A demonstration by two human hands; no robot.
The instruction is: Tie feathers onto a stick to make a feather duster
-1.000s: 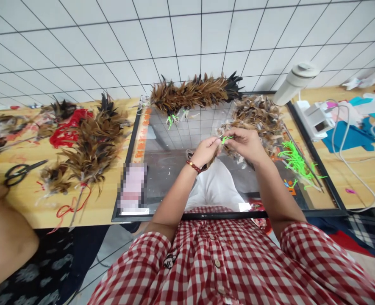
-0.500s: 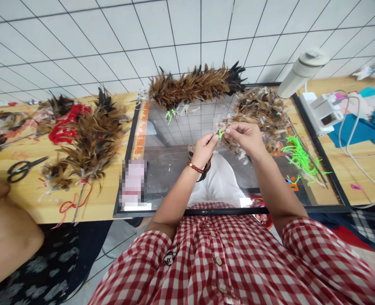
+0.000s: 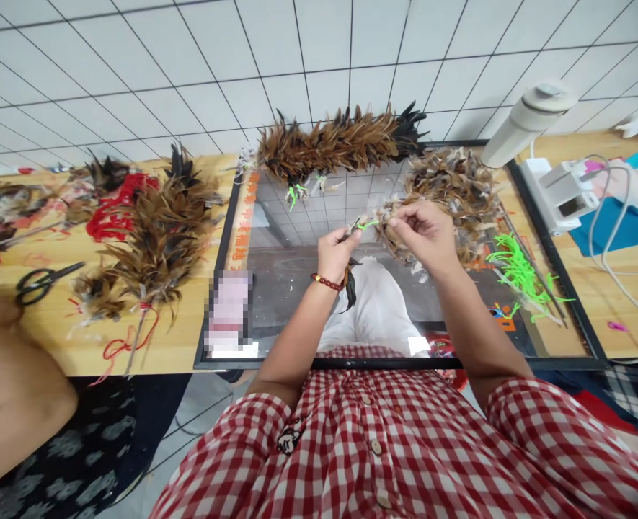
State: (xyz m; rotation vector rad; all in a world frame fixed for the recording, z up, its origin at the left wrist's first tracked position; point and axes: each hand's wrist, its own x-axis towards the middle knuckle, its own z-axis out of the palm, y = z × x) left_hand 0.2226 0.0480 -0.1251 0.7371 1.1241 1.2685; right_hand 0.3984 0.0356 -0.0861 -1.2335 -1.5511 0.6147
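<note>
My left hand (image 3: 336, 254), with a beaded bracelet at the wrist, pinches a small feather bundle (image 3: 351, 282) above the glass. Dark feather tips hang below its palm, and a bright green tie (image 3: 369, 224) sticks out at the fingertips. To its right, my right hand (image 3: 425, 234) has thumb and index finger together beside the loose brown feathers (image 3: 451, 186); whatever they may pinch is too small to make out. Green strips (image 3: 518, 268) lie at the right on the glass. A long brown feather bunch (image 3: 329, 150) lies along the back.
A black-framed glass sheet (image 3: 291, 288) covers the table's middle. A white bottle (image 3: 529, 122) and power adapter (image 3: 559, 194) are at right. At left are a phone (image 3: 231, 310), black scissors (image 3: 45, 282), feather bunches (image 3: 159, 223), red strips (image 3: 118, 209) and another person's arm (image 3: 19, 396).
My hands have moved apart. My left hand has turned, with the bundle and green tie still at its fingers, and my right hand has drawn away to the right. The view has shifted slightly.
</note>
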